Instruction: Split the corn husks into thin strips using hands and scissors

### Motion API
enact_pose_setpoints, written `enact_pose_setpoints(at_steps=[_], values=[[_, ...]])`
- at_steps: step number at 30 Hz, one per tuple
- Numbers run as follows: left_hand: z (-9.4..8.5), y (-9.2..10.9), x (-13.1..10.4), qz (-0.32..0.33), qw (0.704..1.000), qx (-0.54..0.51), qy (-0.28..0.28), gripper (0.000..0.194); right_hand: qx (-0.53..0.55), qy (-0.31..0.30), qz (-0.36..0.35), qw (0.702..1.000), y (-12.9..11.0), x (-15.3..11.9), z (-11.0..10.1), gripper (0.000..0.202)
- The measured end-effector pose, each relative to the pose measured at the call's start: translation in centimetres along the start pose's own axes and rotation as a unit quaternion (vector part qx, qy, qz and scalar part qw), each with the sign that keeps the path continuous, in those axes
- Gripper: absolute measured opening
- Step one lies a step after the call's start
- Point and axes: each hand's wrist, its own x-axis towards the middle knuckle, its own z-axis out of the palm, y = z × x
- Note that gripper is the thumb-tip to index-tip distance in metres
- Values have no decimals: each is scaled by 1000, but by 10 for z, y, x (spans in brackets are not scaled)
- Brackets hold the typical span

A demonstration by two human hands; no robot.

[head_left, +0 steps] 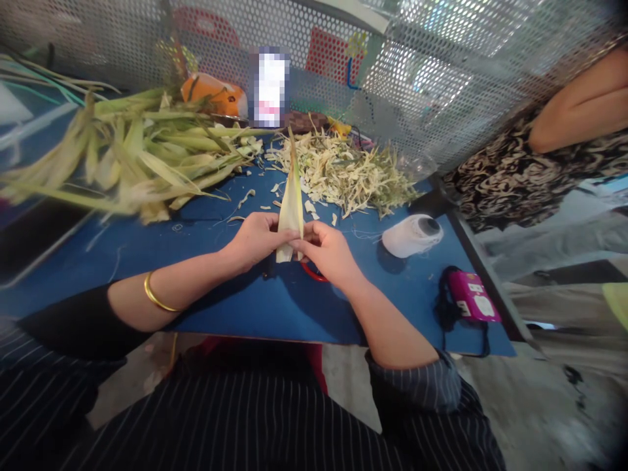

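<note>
A pale yellow-green corn husk (291,203) stands upright between my hands, its narrow brownish tip pointing away from me. My left hand (258,241) pinches its lower left side, thumb across the front. From the right, my right hand (328,252) grips the lower edge with thumb and fingers. Under my right hand a red curved handle (314,273), perhaps of scissors, shows in part; the rest is hidden. Beyond the hands lies a heap of shredded husk strips (353,173). To the left spreads a large pile of whole husks (147,150).
A cone of white thread (411,236) lies at the right on the blue table (220,294). Near the right edge sits a magenta box (471,297) with a black cord. A perforated metal screen (432,85) borders the back. Another person's arm (579,104) shows at upper right.
</note>
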Motion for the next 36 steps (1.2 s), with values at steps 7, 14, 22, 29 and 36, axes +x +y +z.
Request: enact_pose_setpoints(at_steps=[7,14,22,29,36], values=[[4,-3,1,15,999,-27,-9,20,18,10,4,1000,0,0,0,22],[4,1,-2,9,1000,-19,-15,19,44,4,20,999,-4,-2,-3,24],[1,0,1,17,1000,-1,-15,18,140,-12,50,989,-8,-4,-13,23],[-3,2,2,-11,997,-48,-57,24,156,-40,57,985,-11,-6,-16,19],[0,-2,7,-33,981,-191,-6,22,87,-59,49,993,-11,-7,-6,14]])
